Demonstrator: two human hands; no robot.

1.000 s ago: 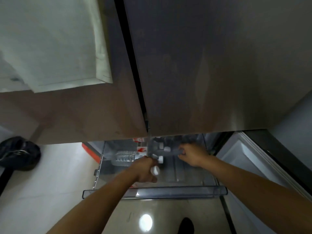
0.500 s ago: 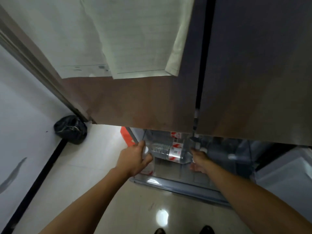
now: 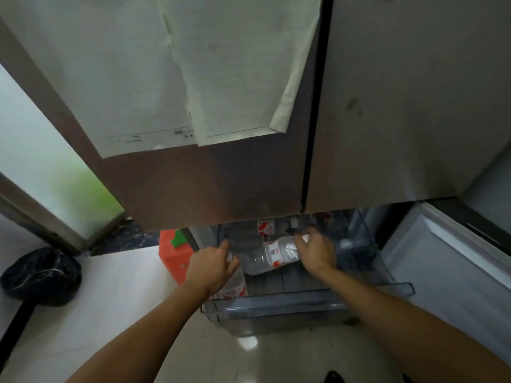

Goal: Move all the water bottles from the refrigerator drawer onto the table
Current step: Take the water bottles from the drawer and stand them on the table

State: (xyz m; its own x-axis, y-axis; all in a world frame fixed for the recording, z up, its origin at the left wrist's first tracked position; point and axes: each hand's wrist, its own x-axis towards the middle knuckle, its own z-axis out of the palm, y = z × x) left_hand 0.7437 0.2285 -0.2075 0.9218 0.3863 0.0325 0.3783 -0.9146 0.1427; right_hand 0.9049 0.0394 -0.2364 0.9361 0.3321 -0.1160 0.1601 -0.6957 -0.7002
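The left hand curls its grip round a water bottle at the left front corner of the clear refrigerator drawer. Beside it, the right hand grips the cap end of a second bottle lying on its side inside the drawer.

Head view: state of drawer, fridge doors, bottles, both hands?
refrigerator drawer: pulled out, open.
upper doors: both shut.
upright bottle: at drawer's front left corner, top gripped by left hand.
lying bottle: on its side in drawer, neck end gripped by right hand.
back bottles: in drawer, partly hidden, untouched.
left hand: curled round upright bottle.
right hand: curled round lying bottle.
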